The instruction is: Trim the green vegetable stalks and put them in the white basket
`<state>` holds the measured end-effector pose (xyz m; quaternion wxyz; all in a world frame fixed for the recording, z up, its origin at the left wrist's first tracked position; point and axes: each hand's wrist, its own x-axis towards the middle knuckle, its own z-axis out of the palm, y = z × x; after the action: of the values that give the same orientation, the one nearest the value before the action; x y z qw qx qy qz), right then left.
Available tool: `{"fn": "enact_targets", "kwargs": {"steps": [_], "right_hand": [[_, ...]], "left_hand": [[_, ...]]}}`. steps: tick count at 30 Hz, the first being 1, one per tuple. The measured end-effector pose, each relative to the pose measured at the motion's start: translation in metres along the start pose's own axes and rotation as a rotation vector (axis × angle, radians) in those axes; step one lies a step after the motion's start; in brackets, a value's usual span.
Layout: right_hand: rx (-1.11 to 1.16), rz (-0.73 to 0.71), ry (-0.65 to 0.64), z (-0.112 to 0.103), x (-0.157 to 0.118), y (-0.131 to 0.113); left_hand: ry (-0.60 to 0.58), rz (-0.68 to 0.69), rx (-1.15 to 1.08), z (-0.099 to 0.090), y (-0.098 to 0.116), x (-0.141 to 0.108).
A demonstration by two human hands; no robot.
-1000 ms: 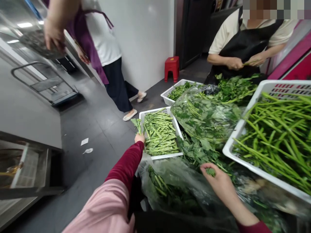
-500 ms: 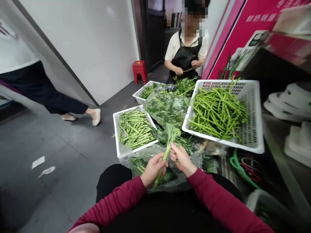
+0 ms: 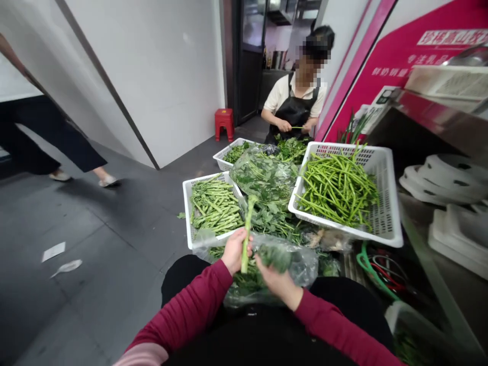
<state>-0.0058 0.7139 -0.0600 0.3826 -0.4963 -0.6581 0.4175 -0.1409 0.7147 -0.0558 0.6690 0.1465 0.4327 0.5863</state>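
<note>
Nearest, at 12 o'clock: left grip [image 3: 234, 253] wrapped round the lower part of a pale green stalk [image 3: 249, 218], held nearly upright, far end leaning toward 12. Just beside, toward 1, right grip [image 3: 280, 284] blurred, apparently cupping dark leaves [image 3: 275, 256]. Stalk likely light, stiff, crisp enough to snap if bent, perhaps slick when damp; firm mid-length hold seems best, the tip too tender to squeeze. Leaves probably limp, easily bruised. Beneath, clear plastic bag [image 3: 305, 262] with greens. Beyond: white basket [image 3: 186, 216] of stalks at 11, larger basket [image 3: 387, 203] of thin stems at 1. Farthest, past 12, co-worker [image 3: 297, 107] holding a stem.
</note>
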Motion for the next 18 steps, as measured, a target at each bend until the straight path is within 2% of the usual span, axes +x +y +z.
{"fn": "enact_targets", "kwargs": {"steps": [2,6,10,14,16,18], "right_hand": [[0.170,0.096,-0.036,-0.004,0.011,-0.006],[0.786,0.391,-0.208,-0.024,0.035,-0.019],[0.996,0.414,-0.383,-0.034,0.040,-0.028],[1.053,0.397,-0.459,-0.030,0.036,-0.028],[1.083,0.393,-0.430,-0.028,0.034,-0.027],[1.122,0.383,-0.376,-0.026,0.032,-0.026]], "left_hand": [[-0.194,-0.073,-0.004,-0.004,0.008,-0.008],[-0.427,-0.292,-0.052,-0.006,0.006,-0.030],[-0.624,-0.504,-0.078,-0.007,0.000,-0.041],[-0.684,-0.584,-0.086,-0.007,-0.002,-0.045],[-0.682,-0.568,-0.068,-0.007,-0.004,-0.045],[-0.631,-0.499,-0.027,-0.006,-0.006,-0.044]]}}
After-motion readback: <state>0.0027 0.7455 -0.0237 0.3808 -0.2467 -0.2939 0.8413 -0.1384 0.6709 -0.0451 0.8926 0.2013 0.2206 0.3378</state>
